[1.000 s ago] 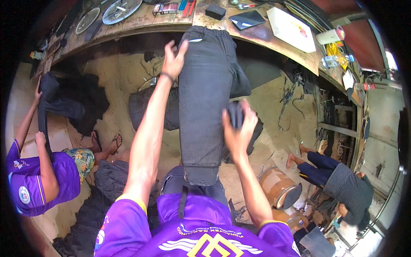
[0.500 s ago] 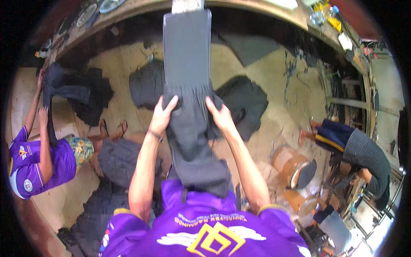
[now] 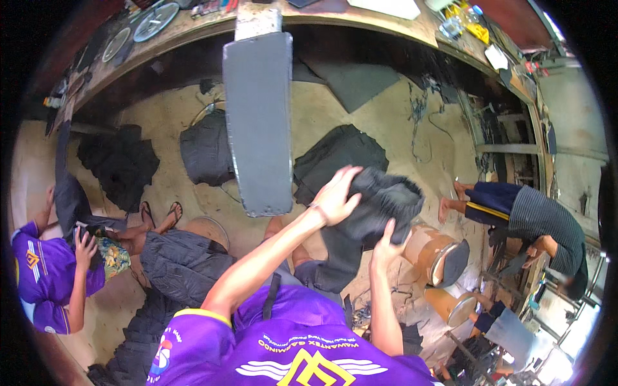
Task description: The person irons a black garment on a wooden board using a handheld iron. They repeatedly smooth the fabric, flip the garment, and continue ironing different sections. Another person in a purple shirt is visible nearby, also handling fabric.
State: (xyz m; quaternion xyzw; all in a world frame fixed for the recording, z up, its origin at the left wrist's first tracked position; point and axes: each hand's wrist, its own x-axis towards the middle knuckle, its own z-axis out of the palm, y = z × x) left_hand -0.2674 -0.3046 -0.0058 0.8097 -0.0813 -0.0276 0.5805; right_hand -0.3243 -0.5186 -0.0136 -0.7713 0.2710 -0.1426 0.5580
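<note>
The left hand lies spread on top of a dark grey garment, fingers splayed over its folded upper part. The right hand comes up from below and grips the near edge of the same garment, thumb and fingers closed on the cloth. The garment hangs bunched between the two hands, right of centre, above the floor, with a loose length drooping toward the person's lap.

Just left of the hands a long grey padded board runs from the far bench toward the person, bare on top. The bench curves along the far edge and carries two round dials, papers and small clutter.

On the floor lie several heaps of dark cloth: one left of the board, one further left, one right of the board, and a flat grey piece far right of it. A larger pile sits near, beside the person's left arm.

At the left a second person in a purple shirt sits on the floor, holding dark cloth up. At the right a third person in a striped top bends forward. Two brown round containers, perhaps buckets or stools, stand near the right hand; the view is too warped to tell.
</note>
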